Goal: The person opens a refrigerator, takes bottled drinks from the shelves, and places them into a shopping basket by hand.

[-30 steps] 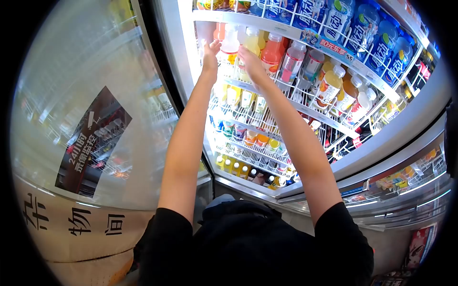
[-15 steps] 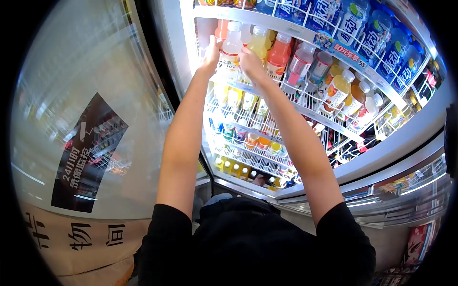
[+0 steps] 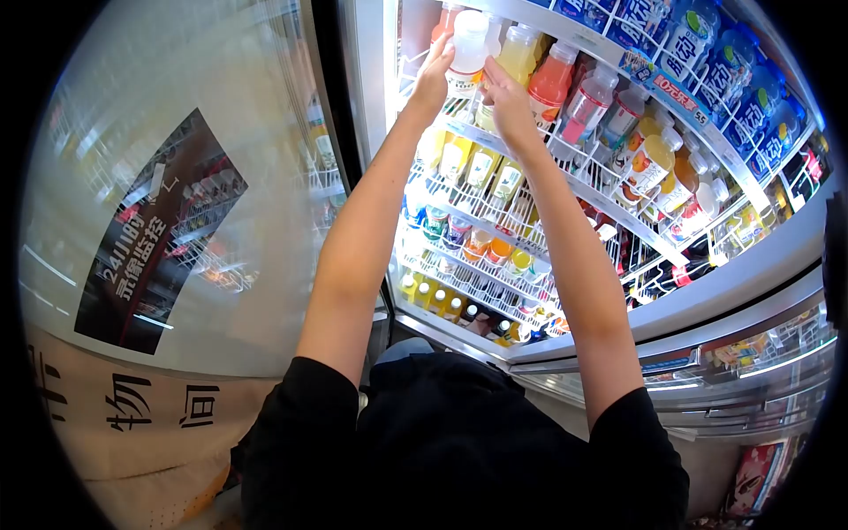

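A whitish drink bottle [image 3: 468,55] with a white cap stands between my two hands at the left end of an upper cooler shelf. My left hand [image 3: 432,81] grips its left side, fingers along the body. From the right, the fingertips of my right hand [image 3: 507,93] press against the same bottle. Its label shows only in part, and whether its base rests on the shelf I cannot tell. Just left of it is a pinkish-orange bottle [image 3: 444,21]. To the right are a yellow bottle [image 3: 519,55] and a red bottle [image 3: 551,81].
The glass door [image 3: 256,265] stands open on my left. White wire shelves [image 3: 574,181] hold juice bottles and, lower down, small cups. Blue-labelled bottles [image 3: 693,44] fill the shelf above at right. A metal cooler frame [image 3: 707,305] curves along the right side.
The view has turned, so the cooler sits further right and higher. My hands have stayed on the whitish bottle; its lower part has shifted up from the shelf's front edge.
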Demonstrator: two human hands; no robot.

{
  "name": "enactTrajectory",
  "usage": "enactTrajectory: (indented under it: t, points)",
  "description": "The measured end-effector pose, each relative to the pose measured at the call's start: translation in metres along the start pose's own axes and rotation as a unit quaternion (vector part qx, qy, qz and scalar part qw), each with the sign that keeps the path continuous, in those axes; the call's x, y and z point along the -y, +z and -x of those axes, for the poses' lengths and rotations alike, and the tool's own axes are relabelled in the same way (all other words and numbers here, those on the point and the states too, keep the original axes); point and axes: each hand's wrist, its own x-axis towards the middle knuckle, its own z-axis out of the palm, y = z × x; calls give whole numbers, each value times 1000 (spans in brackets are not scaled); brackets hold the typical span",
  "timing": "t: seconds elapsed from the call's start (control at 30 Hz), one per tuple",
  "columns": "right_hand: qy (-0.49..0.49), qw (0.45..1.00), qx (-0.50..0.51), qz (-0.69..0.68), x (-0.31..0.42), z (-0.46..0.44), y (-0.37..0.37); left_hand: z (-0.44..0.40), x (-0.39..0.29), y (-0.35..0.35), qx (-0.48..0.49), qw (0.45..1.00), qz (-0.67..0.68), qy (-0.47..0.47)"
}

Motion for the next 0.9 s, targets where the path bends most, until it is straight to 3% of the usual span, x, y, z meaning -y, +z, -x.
enactTrajectory:
  t: [0.13,0.3,0.43,0.5,0.6,0.7,0.77,0.83,0.9]
  points:
    - [-47,999,3,5,17,12,-3,3,-14,3,1,991,-117,59]
    - [-75,997,16,0,37,27,-6,10,-39,11,-32,981,-171,83]
    - [-72,995,26,70,50,46,-9,34,-61,14,-3,989,-148,-8]
    - [-72,993,23,92,54,55,-13,42,-69,19,11,995,7,-103]
    - [-154,975,54,148,55,74,-21,56,-84,31,12,988,74,-133]
    - [-198,964,20,177,45,96,-23,73,-99,54,23,982,103,-154]
    - [-196,963,19,183,43,113,-29,89,-112,77,-9,972,125,-198]
    - [-89,992,41,82,51,140,-34,105,-114,93,0,969,137,-207]
    - [-103,985,21,135,57,162,-45,121,-118,110,11,962,149,-228]
